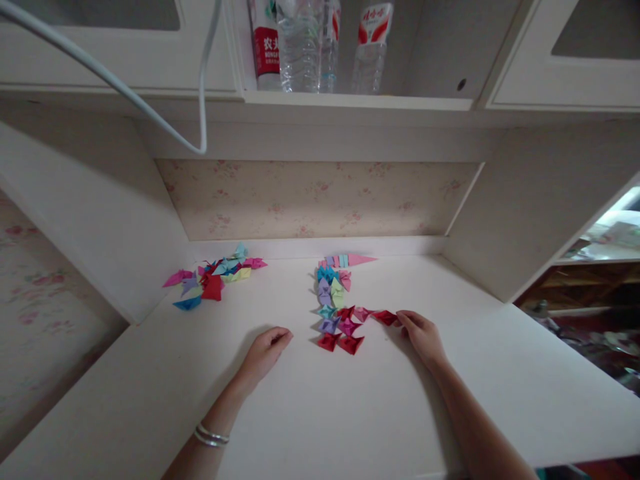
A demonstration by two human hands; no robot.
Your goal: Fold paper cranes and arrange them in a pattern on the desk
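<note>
My right hand (421, 333) pinches the right end of a red folded-paper piece (384, 318) on the white tabletop. That piece lies at the right end of a short row, beside a pink folded piece (362, 313). To its left, several colored origami pieces (329, 325) stand in close rows, with two red ones (351, 344) at the near end. My left hand (265, 353) rests on the table left of the rows, its fingers curled together and nothing visible in them. A loose heap of origami pieces (212, 287) lies at the back left.
Behind the rows, a pink pointed paper strip (361, 259) lies near the back wall. Overhead, plastic bottles (300, 50) stand on a cabinet shelf (357, 101). A white cable (150, 113) hangs at the upper left. Side panels (540, 200) flank the table.
</note>
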